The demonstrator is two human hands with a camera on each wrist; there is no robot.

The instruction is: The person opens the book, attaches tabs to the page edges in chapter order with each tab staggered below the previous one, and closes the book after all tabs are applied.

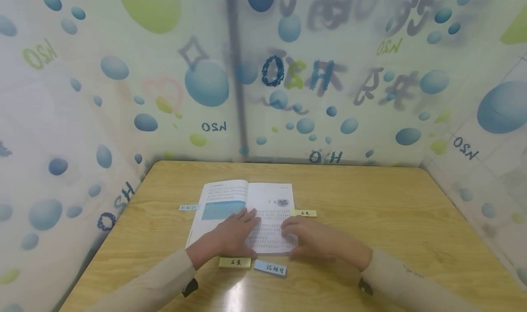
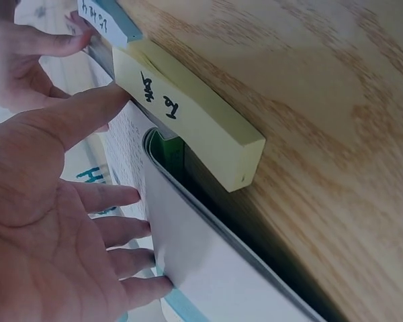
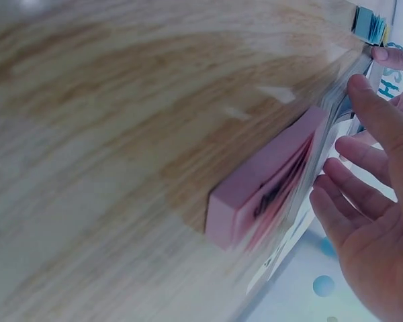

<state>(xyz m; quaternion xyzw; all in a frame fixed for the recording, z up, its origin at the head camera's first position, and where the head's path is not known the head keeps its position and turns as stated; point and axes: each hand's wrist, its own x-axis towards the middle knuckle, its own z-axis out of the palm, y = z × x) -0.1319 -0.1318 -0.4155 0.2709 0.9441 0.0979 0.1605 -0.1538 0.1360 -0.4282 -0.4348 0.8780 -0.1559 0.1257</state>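
Observation:
An open book (image 1: 269, 192) lies on the table, a blue block printed on its left page. My left hand (image 1: 236, 234) rests over the inner fold with fingers extended; in the left wrist view its thumb (image 2: 94, 111) reaches beside a yellow sticky-note pad (image 2: 188, 114). At the right page's outer edge is my right hand (image 1: 319, 239), fingers loosely bent. The right wrist view has its thumb (image 3: 376, 107) by the book's near edge, close to a pink sticky-note pad (image 3: 262, 181). Neither hand grips anything.
In front of the book lies a blue pad (image 1: 270, 268), beside the yellow one. A blue note (image 1: 189, 207) sticks out at the book's left edge, a yellow note (image 1: 304, 213) at its right. Patterned walls (image 1: 354, 142) enclose the wooden table (image 1: 370, 193).

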